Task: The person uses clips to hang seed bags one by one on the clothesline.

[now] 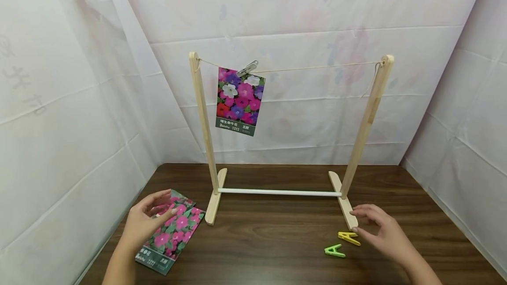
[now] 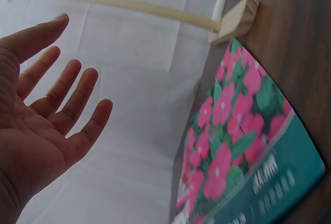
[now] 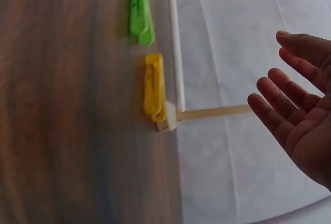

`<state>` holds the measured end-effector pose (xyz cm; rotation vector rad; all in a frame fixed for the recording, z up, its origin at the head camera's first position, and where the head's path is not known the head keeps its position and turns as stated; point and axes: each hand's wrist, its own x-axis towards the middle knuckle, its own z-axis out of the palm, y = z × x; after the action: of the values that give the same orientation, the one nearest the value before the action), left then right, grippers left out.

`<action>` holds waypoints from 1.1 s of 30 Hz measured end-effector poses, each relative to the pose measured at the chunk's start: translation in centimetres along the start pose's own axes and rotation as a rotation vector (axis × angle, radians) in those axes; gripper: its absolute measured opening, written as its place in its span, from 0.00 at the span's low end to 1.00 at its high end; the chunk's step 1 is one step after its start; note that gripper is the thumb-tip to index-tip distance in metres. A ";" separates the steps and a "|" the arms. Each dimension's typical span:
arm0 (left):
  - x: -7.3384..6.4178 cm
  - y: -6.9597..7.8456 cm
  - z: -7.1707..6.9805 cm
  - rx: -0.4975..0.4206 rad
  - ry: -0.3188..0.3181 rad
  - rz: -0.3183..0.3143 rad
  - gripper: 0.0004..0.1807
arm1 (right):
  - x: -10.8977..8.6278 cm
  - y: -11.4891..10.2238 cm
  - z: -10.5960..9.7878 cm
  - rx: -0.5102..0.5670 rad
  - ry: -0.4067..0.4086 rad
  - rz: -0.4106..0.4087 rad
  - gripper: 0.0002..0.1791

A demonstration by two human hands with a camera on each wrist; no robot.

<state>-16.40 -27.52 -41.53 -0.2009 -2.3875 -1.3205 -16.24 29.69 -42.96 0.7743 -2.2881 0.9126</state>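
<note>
My left hand point(image 1: 145, 219) hovers over a seed packet with pink flowers point(image 1: 180, 232), its fingers loosely bent and apart from it. Partly under that packet lies another packet point(image 1: 183, 198), mostly hidden. On the right, my right hand point(image 1: 382, 232) is held above the table beside a yellow clothespin point(image 1: 349, 238), with nothing in its fingers. A green clothespin point(image 1: 335, 250) lies to the left of the yellow one. A packet of mixed petunias point(image 1: 239, 102) hangs tilted from a string point(image 1: 313, 68), clipped by a pale grey clothespin point(image 1: 247, 68).
The string runs between two wooden posts point(image 1: 366, 131) that stand on wooden feet point(image 1: 215, 197). A white rod point(image 1: 279, 192) joins them low down. Beneath is a dark wooden table point(image 1: 269, 245). White cloth point(image 1: 297, 122) hangs behind and at both sides.
</note>
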 end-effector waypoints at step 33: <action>-3.4 -8.5 -3.6 -0.069 -0.140 -0.411 0.38 | -3.9 5.0 0.4 0.341 -0.373 0.502 0.23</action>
<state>-14.98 -34.89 -47.85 0.1965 -2.5967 -1.6157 -17.07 33.63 -47.92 0.5402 -2.7603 1.5227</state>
